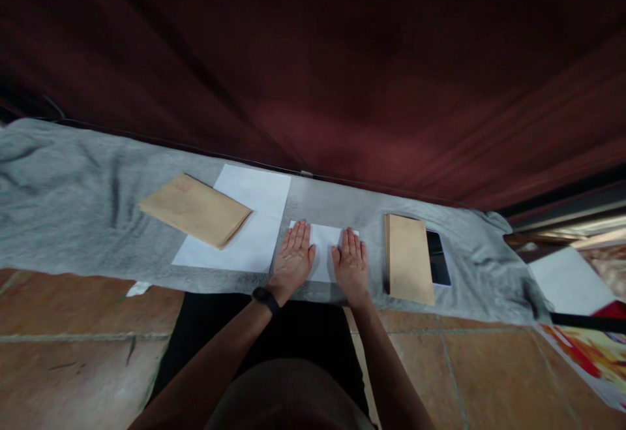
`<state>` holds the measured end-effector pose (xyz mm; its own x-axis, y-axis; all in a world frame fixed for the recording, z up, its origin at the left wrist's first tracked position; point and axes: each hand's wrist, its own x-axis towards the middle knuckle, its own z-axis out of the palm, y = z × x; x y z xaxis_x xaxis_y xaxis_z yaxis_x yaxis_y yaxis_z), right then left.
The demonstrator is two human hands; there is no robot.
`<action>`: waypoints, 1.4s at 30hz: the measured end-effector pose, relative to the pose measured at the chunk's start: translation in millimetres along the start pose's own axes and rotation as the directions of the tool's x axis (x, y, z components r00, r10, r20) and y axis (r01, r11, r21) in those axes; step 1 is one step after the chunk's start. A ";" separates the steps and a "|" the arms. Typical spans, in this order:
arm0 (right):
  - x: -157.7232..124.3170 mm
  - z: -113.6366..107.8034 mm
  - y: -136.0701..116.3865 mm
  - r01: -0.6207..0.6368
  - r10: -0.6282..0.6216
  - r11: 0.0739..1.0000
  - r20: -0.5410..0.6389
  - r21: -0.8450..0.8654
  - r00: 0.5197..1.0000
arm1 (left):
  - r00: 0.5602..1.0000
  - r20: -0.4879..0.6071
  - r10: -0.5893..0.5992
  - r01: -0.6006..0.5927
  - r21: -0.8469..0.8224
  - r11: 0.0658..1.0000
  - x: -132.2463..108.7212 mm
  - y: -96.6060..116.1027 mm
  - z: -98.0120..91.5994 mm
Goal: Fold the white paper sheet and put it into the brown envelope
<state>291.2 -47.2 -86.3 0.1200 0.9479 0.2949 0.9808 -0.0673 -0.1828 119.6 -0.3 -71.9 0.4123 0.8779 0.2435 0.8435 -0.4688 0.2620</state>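
My left hand (pixel 293 257) lies flat, fingers stretched out, on the left part of a small folded white paper (pixel 323 241). My right hand (pixel 351 261) lies flat on the right part of the same paper, fingers together and extended. The paper rests on a grey cloth (pixel 73 208) spread over the floor. A black band (pixel 265 299) sits on my left wrist.
To the left, a stack of brown envelopes (pixel 195 210) lies on a larger white sheet (pixel 244 221). To the right, another brown envelope stack (pixel 408 257) partly covers a dark phone (pixel 437 257). A dark red curtain (pixel 342 58) hangs behind. Tiled floor and coloured papers (pixel 587 352) lie at right.
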 end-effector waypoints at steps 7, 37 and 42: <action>-10.3 -4.6 10.2 -0.026 0.025 0.999 -0.036 -0.044 0.999 | 0.999 -0.033 -0.040 0.040 -0.006 0.999 -13.4 -3.0 -0.4; -54.1 -19.5 -1.4 0.208 -0.215 0.964 0.029 0.164 0.976 | 0.962 0.077 0.261 -0.261 -0.007 0.965 -74.0 43.5 -9.7; -61.5 -24.2 -1.2 0.177 -0.180 0.982 0.052 0.061 0.982 | 0.964 0.070 0.256 -0.259 0.039 0.965 -80.7 32.6 -10.3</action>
<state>286.4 -112.9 -81.5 -0.0665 0.9595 0.2736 0.9755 0.1201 -0.1843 110.3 -87.5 -73.4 0.6376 0.7331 0.2370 0.7206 -0.6762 0.1532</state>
